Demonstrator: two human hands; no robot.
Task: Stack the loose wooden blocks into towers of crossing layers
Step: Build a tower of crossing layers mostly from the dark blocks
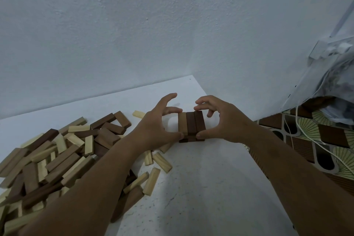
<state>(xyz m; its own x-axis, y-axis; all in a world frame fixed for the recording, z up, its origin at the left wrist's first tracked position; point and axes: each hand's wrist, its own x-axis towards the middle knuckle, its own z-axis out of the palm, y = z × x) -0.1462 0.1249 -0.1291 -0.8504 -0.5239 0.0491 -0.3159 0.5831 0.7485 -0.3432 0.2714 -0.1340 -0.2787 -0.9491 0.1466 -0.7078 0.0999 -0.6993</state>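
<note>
A: Squaring up the tower (191,126) with both hands. It sits on the white desk (210,178) near the far corner by the wall (134,34); top layer is three blocks side by side, one tan, two dark, with a crossing layer under it.

B: Fingers?

A: Left hand (153,128) and right hand (220,122) both curled round it, thumbs on the near ends, fingertips at the far ends.

B: Loose stock?

A: Pile of blocks (57,159) at left, partly under the left forearm. White cable (306,138) over patterned floor at right.
</note>
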